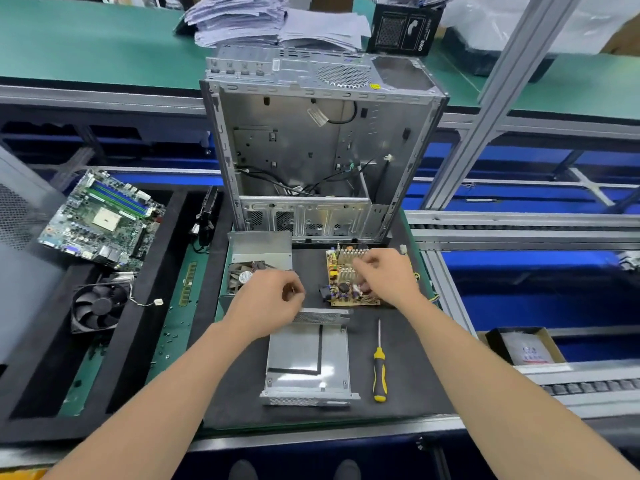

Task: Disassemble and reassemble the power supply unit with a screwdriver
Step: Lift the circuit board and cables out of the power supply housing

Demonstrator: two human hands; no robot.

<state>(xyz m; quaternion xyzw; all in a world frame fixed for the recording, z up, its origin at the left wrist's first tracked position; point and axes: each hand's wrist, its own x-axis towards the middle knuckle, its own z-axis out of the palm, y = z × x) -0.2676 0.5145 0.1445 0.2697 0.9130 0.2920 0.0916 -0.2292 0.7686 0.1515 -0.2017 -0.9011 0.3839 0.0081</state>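
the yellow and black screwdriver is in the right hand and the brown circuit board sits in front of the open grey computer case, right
No. The yellow and black screwdriver lies on the dark mat, unheld; the right hand is over the brown circuit board, which sits in front of the open grey computer case. Head view shows it.

Bare shiny sheet-metal cover [308, 355], matt black mat [408, 344], glossy yellow-and-black plastic screwdriver handle [379, 375] with a bright steel shaft
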